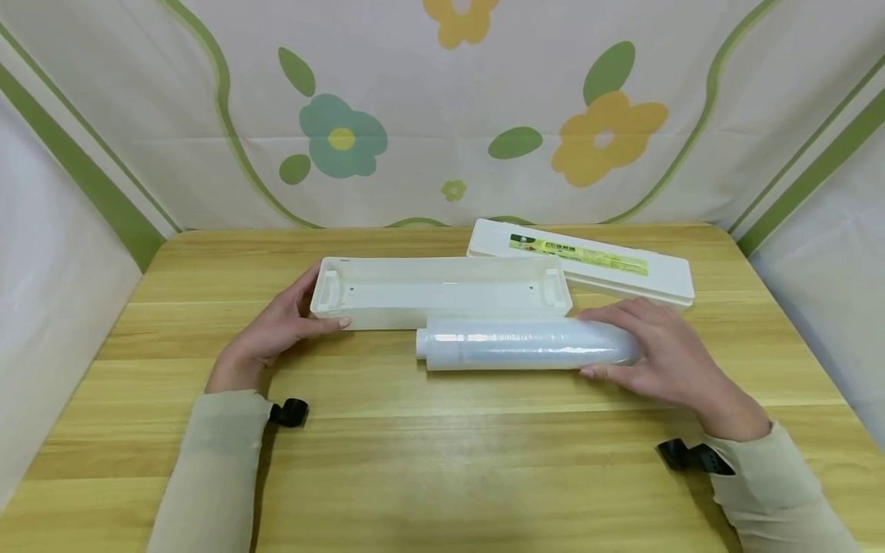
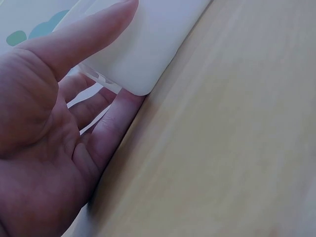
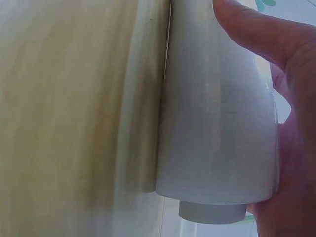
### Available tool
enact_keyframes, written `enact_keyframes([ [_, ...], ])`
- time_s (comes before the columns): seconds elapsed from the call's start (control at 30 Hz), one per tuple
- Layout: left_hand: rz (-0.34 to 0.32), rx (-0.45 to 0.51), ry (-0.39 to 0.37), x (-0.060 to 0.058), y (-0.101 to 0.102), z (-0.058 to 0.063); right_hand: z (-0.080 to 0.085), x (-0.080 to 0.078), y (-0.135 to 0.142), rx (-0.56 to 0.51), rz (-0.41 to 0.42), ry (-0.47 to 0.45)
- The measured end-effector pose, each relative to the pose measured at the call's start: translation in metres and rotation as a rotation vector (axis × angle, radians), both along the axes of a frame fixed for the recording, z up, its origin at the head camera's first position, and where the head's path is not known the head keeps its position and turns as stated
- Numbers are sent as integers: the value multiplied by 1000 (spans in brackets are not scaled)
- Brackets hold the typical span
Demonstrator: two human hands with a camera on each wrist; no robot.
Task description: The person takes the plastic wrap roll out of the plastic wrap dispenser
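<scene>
My left hand (image 1: pixel 280 322) grips the left end of a long white plastic box (image 1: pixel 442 296), its thumb on the front wall and its other fingers behind. The box lies open side up, with nothing inside. In the left wrist view the thumb (image 2: pixel 94 39) lies along the box's wall (image 2: pixel 148 44). My right hand (image 1: pixel 657 353) holds the right end of a roll of cling film (image 1: pixel 512 344), thumb in front and fingers over the back. The roll lies lengthwise just in front of the box; its core (image 3: pixel 212 212) sticks out at the end in the right wrist view.
A white lid (image 1: pixel 664 270) with a green and yellow label lies at an angle behind the box, partly hidden by it. The wooden table (image 1: pixel 442 461) runs back to a flowered cloth (image 1: pixel 415 100). Black wrist straps (image 1: pixel 290 412) show at both cuffs.
</scene>
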State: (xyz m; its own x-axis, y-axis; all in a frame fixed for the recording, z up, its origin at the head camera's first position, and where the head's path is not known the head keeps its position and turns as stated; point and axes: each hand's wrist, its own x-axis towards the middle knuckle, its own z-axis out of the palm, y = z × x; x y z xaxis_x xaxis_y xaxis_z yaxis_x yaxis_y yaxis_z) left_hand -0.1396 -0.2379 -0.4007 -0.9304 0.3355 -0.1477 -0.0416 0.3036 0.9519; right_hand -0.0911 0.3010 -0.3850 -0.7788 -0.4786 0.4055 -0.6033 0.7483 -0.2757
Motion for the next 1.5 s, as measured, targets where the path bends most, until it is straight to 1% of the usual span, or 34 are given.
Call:
enact_keyframes([
  [0.23, -3, 4, -15, 0, -1, 1, 1, -3, -2, 6, -43, -45],
  [0.4, 2, 6, -22, 0, -3, 1, 1, -3, -2, 2, -58, -56],
  [0.7, -6, -4, -28, 0, -6, -1, 0, -5, -3, 11, -58, -56],
  [0.87, -22, 3, -28, -1, -4, -4, -2, -1, -1, 17, -71, -56],
  [1.07, -8, -7, -28, -1, -4, -4, 1, 0, -3, 24, -69, -66],
  [1.33, -3, -17, -31, 0, -4, -3, 1, 0, -2, 36, -51, -55],
  [1.5, -2, -21, -33, -1, -4, -1, 2, 1, -2, 65, -45, -38],
])
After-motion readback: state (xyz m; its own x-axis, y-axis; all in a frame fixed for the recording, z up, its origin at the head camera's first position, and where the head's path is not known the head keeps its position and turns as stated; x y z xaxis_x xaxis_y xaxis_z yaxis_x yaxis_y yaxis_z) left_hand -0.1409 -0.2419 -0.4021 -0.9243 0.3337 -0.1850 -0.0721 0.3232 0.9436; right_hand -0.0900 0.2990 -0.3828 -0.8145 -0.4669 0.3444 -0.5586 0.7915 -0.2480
